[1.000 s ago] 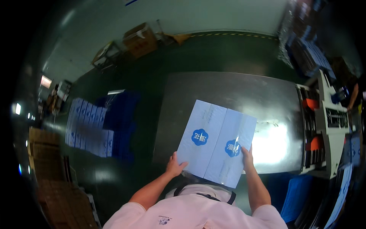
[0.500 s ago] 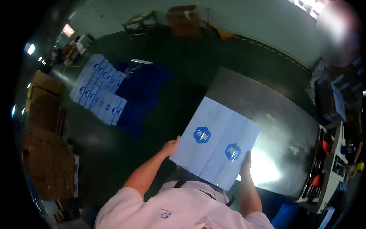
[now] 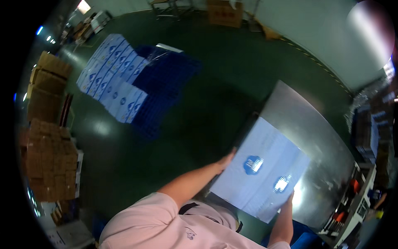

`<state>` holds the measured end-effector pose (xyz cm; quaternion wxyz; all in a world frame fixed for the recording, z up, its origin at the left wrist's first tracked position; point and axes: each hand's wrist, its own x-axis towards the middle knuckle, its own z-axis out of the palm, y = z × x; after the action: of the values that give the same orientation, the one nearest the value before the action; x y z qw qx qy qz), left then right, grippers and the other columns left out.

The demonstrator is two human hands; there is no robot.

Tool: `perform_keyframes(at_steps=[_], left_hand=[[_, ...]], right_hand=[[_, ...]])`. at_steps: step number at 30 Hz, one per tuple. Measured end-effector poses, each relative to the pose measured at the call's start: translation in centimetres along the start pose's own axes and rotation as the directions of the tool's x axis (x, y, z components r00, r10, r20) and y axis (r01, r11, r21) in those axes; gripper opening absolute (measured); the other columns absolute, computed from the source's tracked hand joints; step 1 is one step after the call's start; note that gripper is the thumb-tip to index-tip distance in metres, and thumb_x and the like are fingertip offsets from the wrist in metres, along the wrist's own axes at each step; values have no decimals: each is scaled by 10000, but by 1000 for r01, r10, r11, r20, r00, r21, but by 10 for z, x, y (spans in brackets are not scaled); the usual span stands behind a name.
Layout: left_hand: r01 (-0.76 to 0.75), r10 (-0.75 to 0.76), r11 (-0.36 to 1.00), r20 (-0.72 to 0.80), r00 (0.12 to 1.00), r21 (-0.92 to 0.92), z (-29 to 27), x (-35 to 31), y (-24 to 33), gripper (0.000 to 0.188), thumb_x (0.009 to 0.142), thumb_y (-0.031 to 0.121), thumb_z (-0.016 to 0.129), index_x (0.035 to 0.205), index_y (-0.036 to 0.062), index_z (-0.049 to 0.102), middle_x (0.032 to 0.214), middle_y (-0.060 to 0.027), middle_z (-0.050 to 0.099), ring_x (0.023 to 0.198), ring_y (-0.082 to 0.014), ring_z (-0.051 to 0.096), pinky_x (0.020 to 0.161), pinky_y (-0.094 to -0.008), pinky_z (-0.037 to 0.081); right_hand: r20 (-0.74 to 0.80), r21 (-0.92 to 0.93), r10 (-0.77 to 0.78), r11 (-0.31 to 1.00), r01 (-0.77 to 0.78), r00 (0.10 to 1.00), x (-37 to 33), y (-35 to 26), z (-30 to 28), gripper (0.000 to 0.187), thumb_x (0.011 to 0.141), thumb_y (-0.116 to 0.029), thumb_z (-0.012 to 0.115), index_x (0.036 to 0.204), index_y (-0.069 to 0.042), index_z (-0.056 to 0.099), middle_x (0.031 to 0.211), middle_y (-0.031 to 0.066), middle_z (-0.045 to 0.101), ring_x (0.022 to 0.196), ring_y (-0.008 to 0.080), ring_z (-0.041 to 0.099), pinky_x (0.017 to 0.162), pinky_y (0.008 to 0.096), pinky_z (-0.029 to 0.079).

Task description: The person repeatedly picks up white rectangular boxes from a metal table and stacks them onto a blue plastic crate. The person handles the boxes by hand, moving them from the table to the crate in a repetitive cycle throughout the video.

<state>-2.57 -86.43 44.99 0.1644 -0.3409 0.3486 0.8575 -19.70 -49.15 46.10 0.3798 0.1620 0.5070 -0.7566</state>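
Note:
A light blue-white cardboard carton (image 3: 263, 172) with two blue emblems and clear tape across its top is held between my two hands. My left hand (image 3: 226, 160) grips its left side, the fingers mostly hidden beneath or behind it. On the right side my right hand (image 3: 288, 200) is closed against the carton, its fingertips out of sight. The carton lies tilted in view over the near left part of a shiny metal table (image 3: 300, 110). Whether it rests on the tabletop or is lifted cannot be made out.
On the floor at left, similar cartons (image 3: 110, 76) are stacked on a blue pallet (image 3: 172, 81). Brown cardboard stacks (image 3: 52, 162) stand along the far left. A machine with a pale frame (image 3: 354, 203) adjoins the table's right end. A brown box (image 3: 224, 14) is by the wall.
My view has turned left, so the table and carton sit farther right and lower in it. Both hands keep their hold on the carton, and my left arm reaches farther across.

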Motion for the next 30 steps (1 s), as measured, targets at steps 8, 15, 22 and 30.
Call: perform_keyframes(at_steps=[8,15,22,30], left_hand=[[-218,216,975,47,975,52,-73,-28,33,811,929,661,337,1470,58,291,1476,-113,356,1328,-203,366,1091,-358,309],[-189,188,974,-22,982,-122,-244,-126,80,633,919,397,581,1427,73,388,1368,-81,484,1240,-181,458,1048,-329,352],[-251,220,958,-205,954,-138,-504,-225,82,688,888,327,624,1463,86,333,1414,-83,443,1253,-203,441,1036,-346,363],[-235,191,969,-366,911,-78,-758,-292,147,729,843,310,688,1451,85,356,1402,-117,451,1241,-233,452,1041,-369,368]], right_hand=[[-65,-48,-76,996,73,995,-12,39,90,439,965,-359,435,1196,-1,540,1027,146,639,875,271,643,746,392,548],[18,-133,-11,991,13,1000,-21,119,301,407,971,-337,433,1170,0,544,1004,144,642,830,271,650,714,398,554],[96,-120,133,985,-121,986,48,310,429,449,963,-372,391,1222,-32,532,1097,143,626,960,293,627,839,426,527],[141,-66,323,946,-317,936,150,547,592,514,971,-419,342,1282,-36,488,1206,144,582,1087,309,572,942,450,469]])
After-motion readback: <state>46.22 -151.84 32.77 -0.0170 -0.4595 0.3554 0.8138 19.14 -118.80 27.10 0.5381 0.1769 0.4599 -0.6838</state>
